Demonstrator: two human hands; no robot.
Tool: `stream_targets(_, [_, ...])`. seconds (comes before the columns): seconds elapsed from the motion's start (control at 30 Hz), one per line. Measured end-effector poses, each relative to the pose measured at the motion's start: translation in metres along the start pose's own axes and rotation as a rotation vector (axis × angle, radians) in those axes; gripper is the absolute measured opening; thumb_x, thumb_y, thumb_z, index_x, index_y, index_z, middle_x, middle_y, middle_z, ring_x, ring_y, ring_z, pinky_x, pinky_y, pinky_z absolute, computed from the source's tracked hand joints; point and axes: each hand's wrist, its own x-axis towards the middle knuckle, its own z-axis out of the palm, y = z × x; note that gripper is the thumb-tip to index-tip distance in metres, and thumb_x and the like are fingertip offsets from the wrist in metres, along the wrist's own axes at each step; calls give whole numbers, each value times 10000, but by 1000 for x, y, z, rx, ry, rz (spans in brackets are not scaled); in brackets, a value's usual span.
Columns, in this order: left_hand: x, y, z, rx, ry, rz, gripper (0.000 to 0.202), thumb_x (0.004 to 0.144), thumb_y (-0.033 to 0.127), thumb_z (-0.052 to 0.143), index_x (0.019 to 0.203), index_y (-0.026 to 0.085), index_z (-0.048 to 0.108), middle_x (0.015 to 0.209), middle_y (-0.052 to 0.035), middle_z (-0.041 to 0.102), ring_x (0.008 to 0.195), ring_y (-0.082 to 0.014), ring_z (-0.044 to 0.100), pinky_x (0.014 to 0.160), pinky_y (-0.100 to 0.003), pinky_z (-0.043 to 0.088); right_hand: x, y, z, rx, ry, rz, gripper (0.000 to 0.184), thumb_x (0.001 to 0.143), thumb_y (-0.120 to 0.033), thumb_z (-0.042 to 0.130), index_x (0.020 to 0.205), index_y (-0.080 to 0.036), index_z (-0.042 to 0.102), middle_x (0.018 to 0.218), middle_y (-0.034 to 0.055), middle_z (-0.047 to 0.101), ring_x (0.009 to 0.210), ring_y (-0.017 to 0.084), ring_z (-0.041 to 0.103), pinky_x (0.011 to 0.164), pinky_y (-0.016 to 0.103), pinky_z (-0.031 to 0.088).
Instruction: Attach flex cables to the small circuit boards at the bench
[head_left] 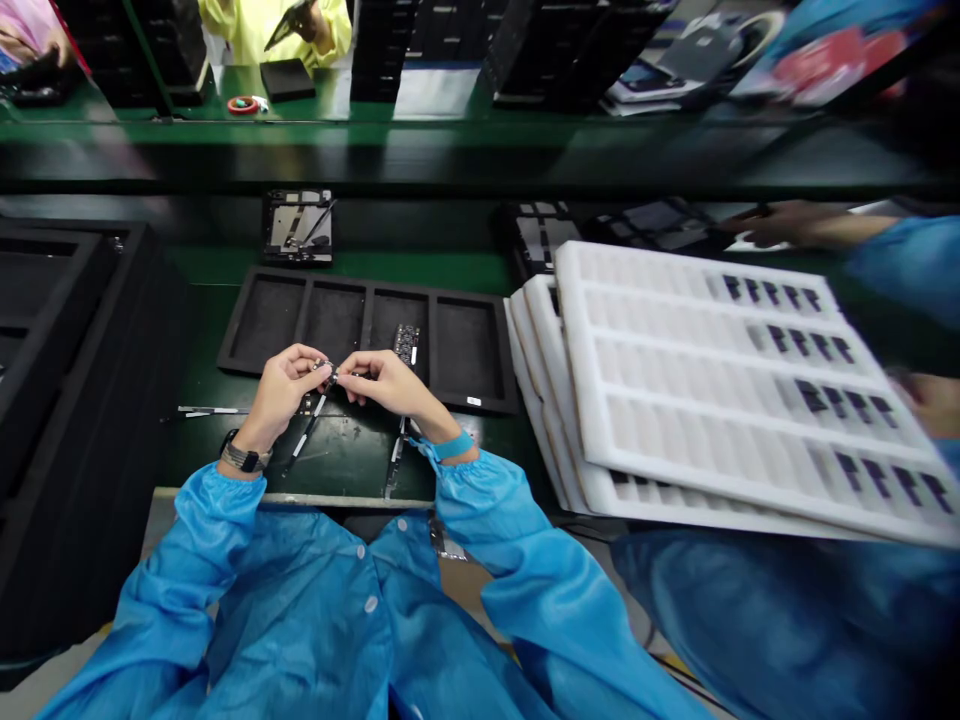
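My left hand [283, 388] and my right hand [382, 382] meet over the green bench, fingers pinched together on a small dark electronic part [330, 375] held between them. Both hands are closed on it. Just behind them lies a black foam tray [300, 280] with several compartments; a small circuit board [406, 344] stands in one of them. Thin tools, among them tweezers [212, 410], lie on the dark mat [341, 455] under my hands.
A stack of white foam trays [675, 340] holding several small dark parts sits at the right. Black trays [67, 330] stand at the left. A metal frame part [298, 226] lies further back. A co-worker in a blue sleeve [907, 265] is at the right, another person in yellow [262, 25] opposite.
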Motion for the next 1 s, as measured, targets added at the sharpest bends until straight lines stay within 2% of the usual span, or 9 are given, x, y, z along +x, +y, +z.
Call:
stream_targets(0.2, [2,-6,1,3,6,43,428,681,407,954,879,165,661,714,7,677,645,-133,639,657,-263,516,0,0,1,48,2,23,439,858,-577,810,900,-154,702,691,6,685,584,116,597,579,250,516])
stream_targets(0.4, [4,-14,0,-41,1,-1,466,663,409,965,883,172,629,728,5,683,656,-140,664,662,-266,529,0,-2,3,61,60,16,483,799,-613,856,912,-175,685,780,26,717,625,132,616,616,278,555])
stream_targets(0.67, [2,-18,5,-106,22,-20,483,650,385,984,884,172,620,735,0,701,647,-142,680,652,-260,537,1,4,6,86,56,2,437,831,-564,854,914,-169,685,790,35,734,657,144,652,642,285,564])
stream_targets(0.77, [2,-15,4,-117,10,-9,477,643,376,986,874,168,624,734,-2,705,636,-136,673,646,-259,541,0,3,6,22,76,-23,387,866,-539,818,930,-175,703,847,55,762,759,184,701,738,330,588])
stream_targets(0.83, [3,-12,0,-142,4,-1,449,651,364,976,874,162,643,741,-10,713,635,-135,668,638,-260,537,-3,-3,-4,-126,145,-89,332,890,-499,796,976,-184,738,974,81,791,928,228,728,885,382,584])
stream_targets(0.9, [6,-8,-7,-186,30,8,413,663,344,960,889,158,669,750,-14,716,644,-135,668,625,-256,524,-7,-13,-23,-315,292,-154,265,923,-442,765,1034,-201,766,1099,93,793,1041,254,713,979,416,549])
stream_targets(0.97, [9,-4,-16,-256,83,24,394,668,326,946,921,162,692,761,-11,708,667,-139,674,618,-254,517,-8,-23,-43,-497,446,-179,196,953,-374,727,1052,-211,776,1116,96,784,1034,262,694,976,427,530])
stream_targets(1.0, [10,-3,-20,-295,107,33,391,667,319,940,936,165,700,767,-9,703,681,-141,679,618,-255,518,-6,-27,-52,-590,483,-174,163,959,-338,715,1041,-212,779,1083,94,780,1007,262,684,961,429,524])
